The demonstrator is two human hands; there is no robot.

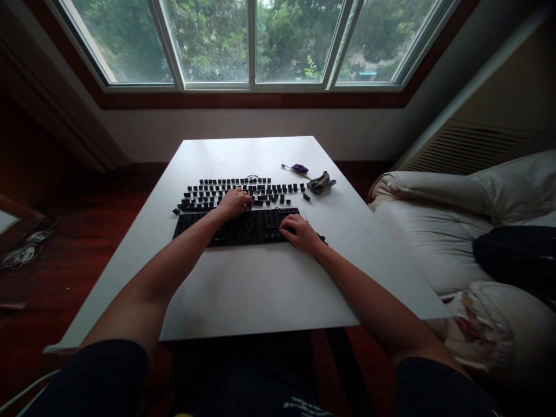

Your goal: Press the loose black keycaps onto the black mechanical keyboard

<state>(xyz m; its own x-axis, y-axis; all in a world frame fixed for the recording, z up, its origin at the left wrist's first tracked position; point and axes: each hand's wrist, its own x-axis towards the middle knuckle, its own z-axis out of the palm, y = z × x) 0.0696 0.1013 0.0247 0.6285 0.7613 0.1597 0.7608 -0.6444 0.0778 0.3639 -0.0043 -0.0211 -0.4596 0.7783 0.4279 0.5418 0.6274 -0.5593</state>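
Note:
A black keyboard (243, 227) lies on the white table (260, 289), with several rows of loose black keycaps (217, 190) laid out just beyond it. My left hand (234, 202) reaches over the keyboard's far edge to the keycap rows, fingers curled down onto them; what they pinch is too small to make out. My right hand (299, 231) rests on the keyboard's right end, fingers bent and pressing on it.
A crumpled grey cloth (320, 183) and a small purple tool (299, 168) lie at the table's far right. A white cushioned sofa (456, 243) with a dark garment (516, 255) stands to the right. Windows run along the far wall. Cables lie on the wooden floor at left.

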